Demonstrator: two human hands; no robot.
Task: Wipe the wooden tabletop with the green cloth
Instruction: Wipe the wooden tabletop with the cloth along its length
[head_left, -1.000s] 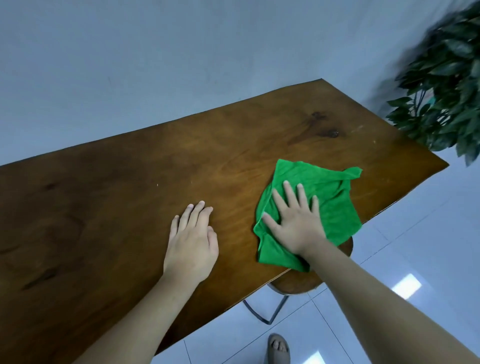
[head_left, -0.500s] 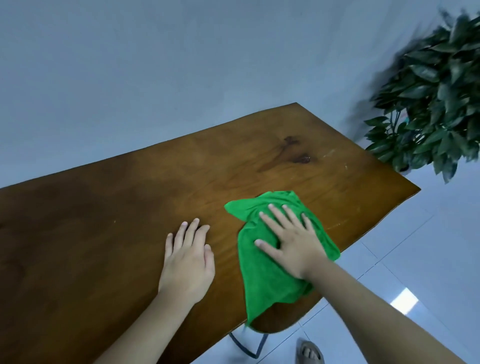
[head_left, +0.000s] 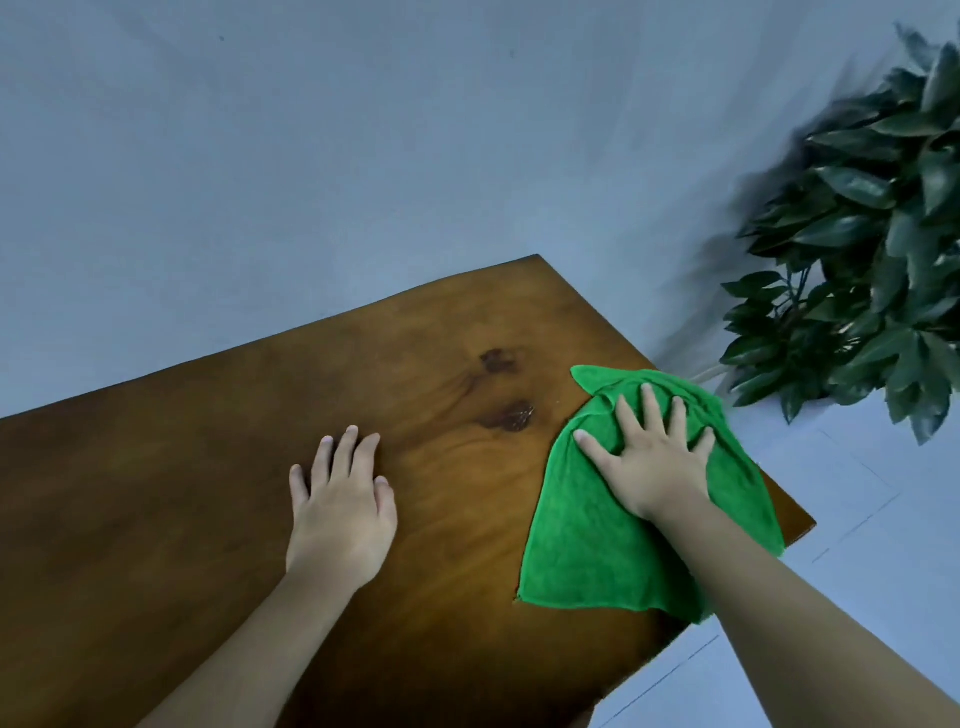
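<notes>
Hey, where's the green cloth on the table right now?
In the head view, the green cloth lies at the table's right end, under the flat right hand, its edge hanging past the table edge nearest the plant.

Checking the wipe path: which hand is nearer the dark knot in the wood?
Left. The left hand lies flat just short of the knot; the right hand presses the cloth farther off, to its right.

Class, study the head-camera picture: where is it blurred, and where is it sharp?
Head view: the plant at the right edge is smeared by motion blur; the right hand on the green cloth, the left hand and the tabletop are fairly sharp.
</notes>
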